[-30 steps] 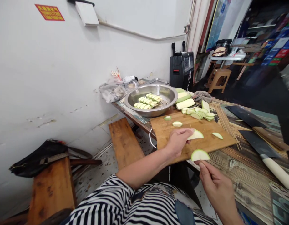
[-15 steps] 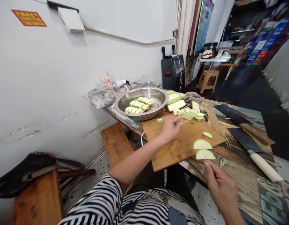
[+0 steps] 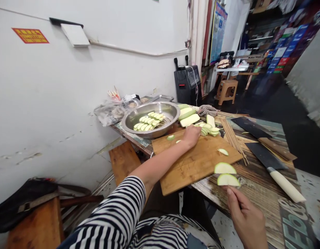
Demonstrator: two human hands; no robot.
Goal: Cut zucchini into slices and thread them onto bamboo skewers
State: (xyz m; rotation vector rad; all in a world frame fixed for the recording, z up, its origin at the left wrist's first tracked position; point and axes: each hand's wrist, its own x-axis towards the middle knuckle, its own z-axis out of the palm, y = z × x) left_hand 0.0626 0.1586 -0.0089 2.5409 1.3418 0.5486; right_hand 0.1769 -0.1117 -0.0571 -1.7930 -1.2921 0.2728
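Note:
My right hand (image 3: pixel 247 211) pinches the lower end of a thin skewer that carries half-round zucchini slices (image 3: pixel 228 180), held over the near edge of the table. The slices stand apart along the stick, with a smaller one at the tip. At the far edge of the wooden cutting board (image 3: pixel 180 176), my left hand (image 3: pixel 191 135) is curled against a pile of cut zucchini slices (image 3: pixel 213 130). Its fingertips are mostly hidden, so what they grip is not visible. Peeled zucchini halves (image 3: pixel 189 119) lie behind the pile.
A steel basin (image 3: pixel 172 121) with several loaded zucchini skewers stands at the back left. Bare bamboo skewers (image 3: pixel 234 140) lie right of the board, beside two cleavers (image 3: pixel 266 155). A grey cloth (image 3: pixel 208 110), plastic bags (image 3: pixel 110 112) and a black speaker (image 3: pixel 188 84) are farther back.
My left hand has moved forward and right from above the board to the pile of zucchini slices. My right hand keeps its pinch on the skewer. The view has shifted slightly.

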